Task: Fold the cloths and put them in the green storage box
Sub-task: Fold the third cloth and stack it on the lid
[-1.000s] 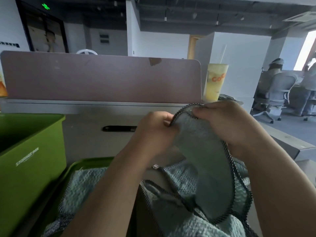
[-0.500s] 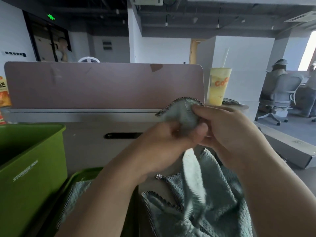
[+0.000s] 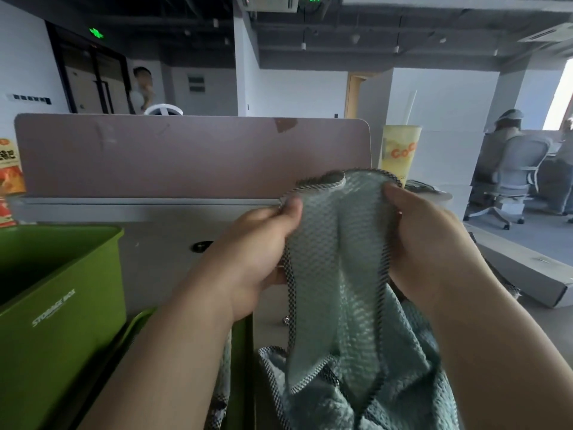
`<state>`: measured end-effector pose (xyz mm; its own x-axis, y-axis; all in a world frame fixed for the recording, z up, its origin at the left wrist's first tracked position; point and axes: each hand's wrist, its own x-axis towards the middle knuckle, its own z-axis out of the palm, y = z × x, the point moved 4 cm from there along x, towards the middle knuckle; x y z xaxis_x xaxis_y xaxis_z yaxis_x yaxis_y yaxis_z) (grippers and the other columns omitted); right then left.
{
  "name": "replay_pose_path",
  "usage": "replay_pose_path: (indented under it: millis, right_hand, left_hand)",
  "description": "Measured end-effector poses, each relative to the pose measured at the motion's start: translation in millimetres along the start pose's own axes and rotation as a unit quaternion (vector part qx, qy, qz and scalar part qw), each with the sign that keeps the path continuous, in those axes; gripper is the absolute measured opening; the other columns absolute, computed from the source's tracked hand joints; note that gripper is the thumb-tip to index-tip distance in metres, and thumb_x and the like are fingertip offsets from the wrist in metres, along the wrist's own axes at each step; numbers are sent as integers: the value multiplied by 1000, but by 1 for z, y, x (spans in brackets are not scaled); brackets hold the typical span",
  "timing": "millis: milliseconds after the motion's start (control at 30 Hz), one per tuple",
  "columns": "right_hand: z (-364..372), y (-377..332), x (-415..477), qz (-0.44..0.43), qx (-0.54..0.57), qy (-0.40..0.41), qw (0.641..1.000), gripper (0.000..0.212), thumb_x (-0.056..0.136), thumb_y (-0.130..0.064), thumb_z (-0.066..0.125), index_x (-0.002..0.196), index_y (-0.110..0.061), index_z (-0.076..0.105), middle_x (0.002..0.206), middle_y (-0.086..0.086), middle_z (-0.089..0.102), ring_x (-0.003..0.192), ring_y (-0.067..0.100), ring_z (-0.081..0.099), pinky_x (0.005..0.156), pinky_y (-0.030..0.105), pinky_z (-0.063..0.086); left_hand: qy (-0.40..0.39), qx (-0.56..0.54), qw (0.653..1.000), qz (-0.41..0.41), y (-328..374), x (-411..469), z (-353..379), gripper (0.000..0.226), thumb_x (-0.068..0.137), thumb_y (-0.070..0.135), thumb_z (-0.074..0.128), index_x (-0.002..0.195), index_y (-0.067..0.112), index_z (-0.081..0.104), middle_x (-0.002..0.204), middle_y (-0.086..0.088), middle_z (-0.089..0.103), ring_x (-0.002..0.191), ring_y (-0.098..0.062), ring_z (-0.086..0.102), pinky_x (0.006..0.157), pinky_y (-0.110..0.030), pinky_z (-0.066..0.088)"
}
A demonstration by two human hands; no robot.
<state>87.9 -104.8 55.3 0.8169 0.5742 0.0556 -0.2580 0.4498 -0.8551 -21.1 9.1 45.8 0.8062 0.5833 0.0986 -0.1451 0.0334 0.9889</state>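
A person stands at a grey worktop (image 3: pixel 161 262) and holds a pale teal cloth (image 3: pixel 338 268) up in the air between both hands. The left hand (image 3: pixel 257 256) pinches the cloth's left edge near the top, between thumb and curled fingers; the right hand (image 3: pixel 428 243) grips the right edge, thumb on the front and fingers curled behind. The cloth hangs limp, with a deep crease down its middle; its lower end drops towards a heap of more teal cloths (image 3: pixel 403 392) just in front of the person. The green storage box (image 3: pixel 62 290) stands open on the worktop to the left, well apart from the held cloth.

The cloth looks light and very soft, with a waffle weave that should give a sure, non-slip hold; nothing about it seems fragile. It has no stiffness, so it will likely sag wherever it is not supported. The dark speckled trim (image 3: pixel 290 287) round its border looks firmer than the weave; the corners along that trim seem the best places to take hold, pulled apart to draw the cloth flat for folding.
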Motion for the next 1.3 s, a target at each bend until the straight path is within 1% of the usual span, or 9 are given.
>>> replay_pose_path:
  millis: [100,200,433,533,633,800,1033,1167,1300]
  right_hand:
    - [1,6,2,83,-3,-103,991,39,89,-39,60,108,-7,70,100,9,74,86,23,69,79,37,58]
    - [4,18,-3,119,-140,-209,960,46,75,-24,66,112,4,63,98,12,68,86,23,63,87,38,52]
    - [-2,18,8,67,-97,-122,986,20,98,-15,48,107,0,59,82,11,62,64,19,59,53,28,54]
    - [-2,20,17,76,-62,-48,994,22,98,-25,48,98,-6,59,67,10,58,55,18,53,54,25,48]
    - [9,23,5,113,-83,-138,980,38,87,-34,61,98,2,64,75,12,67,61,20,61,62,27,53]
    - [8,21,-4,35,-143,-152,977,21,87,0,57,103,10,66,90,16,71,73,24,66,65,32,58]
    - [-19,3,4,-9,-244,-35,969,23,98,-9,44,94,-7,66,68,4,71,53,17,63,51,30,54]
    - [-37,-5,9,2,-238,4,971,19,97,-9,48,103,-5,66,91,16,68,81,29,61,80,47,53]
    - [-49,-11,10,14,-235,24,972,16,95,-7,51,100,-4,66,80,9,72,72,25,65,73,42,56]
  left_hand:
    - [4,-172,982,-76,-4,6,-6,37,97,38,45,102,11,70,87,-5,74,69,-17,69,58,-25,57]
    - [-20,-250,963,-97,-6,10,-8,45,98,40,39,111,7,67,103,-12,72,82,-23,68,72,-33,56]
    - [-79,-263,957,-92,2,4,-5,57,83,47,57,116,1,65,97,-15,70,80,-25,67,74,-39,57]
    - [-108,-167,976,-85,1,-1,0,48,68,27,70,110,4,63,84,-10,66,68,-16,64,66,-24,58]
    - [-69,-155,983,-73,-3,2,5,18,81,5,60,97,-1,67,82,-9,67,68,-14,64,66,-23,58]
    - [-39,-122,987,-100,-10,9,-6,27,94,25,50,91,6,69,84,-10,69,72,-22,64,74,-34,52]
    - [75,-92,991,-64,-8,14,-36,32,95,37,52,101,9,67,88,-13,71,77,-26,67,69,-34,53]
    - [167,-30,985,13,-3,18,-55,18,95,29,56,91,13,62,88,-8,67,76,-23,64,71,-33,52]
    - [201,17,979,38,-2,18,-66,15,89,29,65,81,16,66,85,-2,71,75,-19,68,65,-28,53]
